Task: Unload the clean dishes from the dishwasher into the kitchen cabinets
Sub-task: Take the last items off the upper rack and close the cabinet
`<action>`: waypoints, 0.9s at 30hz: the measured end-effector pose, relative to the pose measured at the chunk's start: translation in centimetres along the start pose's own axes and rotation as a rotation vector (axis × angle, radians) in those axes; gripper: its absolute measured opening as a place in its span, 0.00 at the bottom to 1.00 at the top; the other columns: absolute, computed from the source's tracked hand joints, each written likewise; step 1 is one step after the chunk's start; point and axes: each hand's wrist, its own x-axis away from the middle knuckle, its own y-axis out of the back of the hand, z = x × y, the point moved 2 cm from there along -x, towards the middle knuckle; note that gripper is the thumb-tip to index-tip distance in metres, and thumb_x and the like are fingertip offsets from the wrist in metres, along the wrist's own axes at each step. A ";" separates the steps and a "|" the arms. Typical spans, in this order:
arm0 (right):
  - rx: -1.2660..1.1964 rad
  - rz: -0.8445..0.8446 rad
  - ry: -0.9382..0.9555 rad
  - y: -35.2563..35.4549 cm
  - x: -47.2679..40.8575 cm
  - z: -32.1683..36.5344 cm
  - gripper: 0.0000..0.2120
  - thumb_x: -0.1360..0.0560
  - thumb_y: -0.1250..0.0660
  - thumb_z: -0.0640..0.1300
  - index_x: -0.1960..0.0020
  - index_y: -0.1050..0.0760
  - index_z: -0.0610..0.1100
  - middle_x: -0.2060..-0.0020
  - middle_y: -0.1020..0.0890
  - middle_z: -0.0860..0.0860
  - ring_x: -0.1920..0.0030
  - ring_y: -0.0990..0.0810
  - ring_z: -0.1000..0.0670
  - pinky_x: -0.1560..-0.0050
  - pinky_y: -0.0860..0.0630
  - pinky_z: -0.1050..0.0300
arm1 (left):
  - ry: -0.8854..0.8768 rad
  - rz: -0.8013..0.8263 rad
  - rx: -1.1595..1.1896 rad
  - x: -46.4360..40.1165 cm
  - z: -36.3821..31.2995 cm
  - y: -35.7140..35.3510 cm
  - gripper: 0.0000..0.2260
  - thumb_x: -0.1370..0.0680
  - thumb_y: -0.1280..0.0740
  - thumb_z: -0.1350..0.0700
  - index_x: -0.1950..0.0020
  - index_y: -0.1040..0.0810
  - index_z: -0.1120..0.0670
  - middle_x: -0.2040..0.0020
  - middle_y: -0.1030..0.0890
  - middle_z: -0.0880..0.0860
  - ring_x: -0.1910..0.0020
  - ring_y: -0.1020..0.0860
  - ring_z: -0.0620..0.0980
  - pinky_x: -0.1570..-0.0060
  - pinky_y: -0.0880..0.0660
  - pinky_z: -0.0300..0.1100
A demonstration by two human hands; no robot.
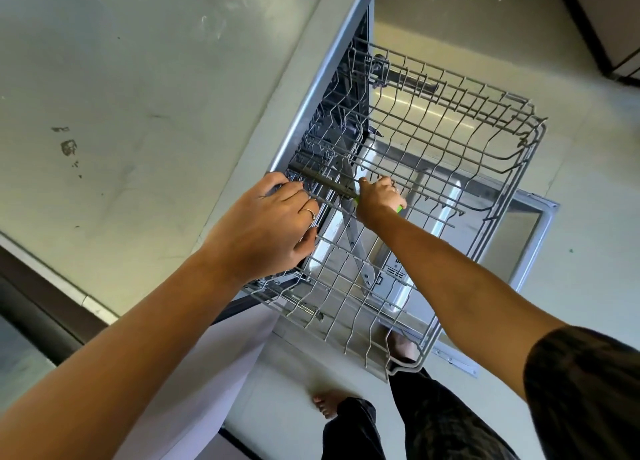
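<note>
Grey wire upper rack (433, 168) is pulled out over the open dishwasher door (519, 238) and looks nearly empty. Right hand (379, 200) grips a green-handled utensil (399, 209) lying in the rack; left hand (273, 224) curls its fingers (304, 201) on the rack's edge by the surface (138, 96). Risks: utensil snagging in the wires, or dropping onto the bare feet (327, 404) below.

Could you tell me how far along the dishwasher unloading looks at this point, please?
The pulled-out upper rack shows bare wire almost everywhere, so most looks unloaded. In hand: the right hand grips a green-handled utensil in the rack, while the left hand rests at the rack's edge. Left: putting that utensil away; the lower rack isn't visible.
</note>
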 end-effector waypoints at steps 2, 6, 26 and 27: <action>-0.037 -0.042 0.012 -0.2 -0.2 -0.5 0.28 0.25 0.34 0.44 0.29 0.40 0.49 0.42 0.31 0.39 0.49 0.23 0.39 0.50 0.23 0.40 | -0.001 0.000 -0.001 0.0 0.0 0.0 0.13 0.24 0.40 0.52 0.53 0.19 0.58 0.57 0.17 0.54 0.52 0.20 0.54 0.43 0.34 0.47; -0.050 -0.114 0.086 -0.3 -0.6 -1.7 0.27 0.26 0.32 0.48 0.30 0.37 0.52 0.48 0.29 0.43 0.59 0.27 0.46 0.58 0.23 0.50 | 0.002 0.002 -0.010 0.0 0.0 0.0 0.14 0.23 0.40 0.51 0.54 0.19 0.58 0.58 0.17 0.54 0.53 0.20 0.54 0.44 0.33 0.47; 0.001 -0.295 0.263 -0.7 3.3 -5.0 0.17 0.24 0.36 0.46 0.36 0.31 0.44 0.44 0.29 0.41 0.54 0.22 0.42 0.61 0.22 0.51 | 0.005 0.054 -0.057 0.0 0.0 -0.2 0.19 0.21 0.48 0.49 0.52 0.20 0.57 0.56 0.17 0.53 0.55 0.21 0.52 0.44 0.33 0.47; 0.021 -0.307 0.249 -0.6 3.3 -5.3 0.18 0.24 0.37 0.46 0.35 0.31 0.44 0.43 0.29 0.41 0.52 0.22 0.41 0.60 0.21 0.51 | 0.004 0.044 -0.055 0.0 0.0 -0.3 0.19 0.22 0.48 0.49 0.52 0.19 0.57 0.57 0.17 0.53 0.55 0.21 0.52 0.44 0.33 0.46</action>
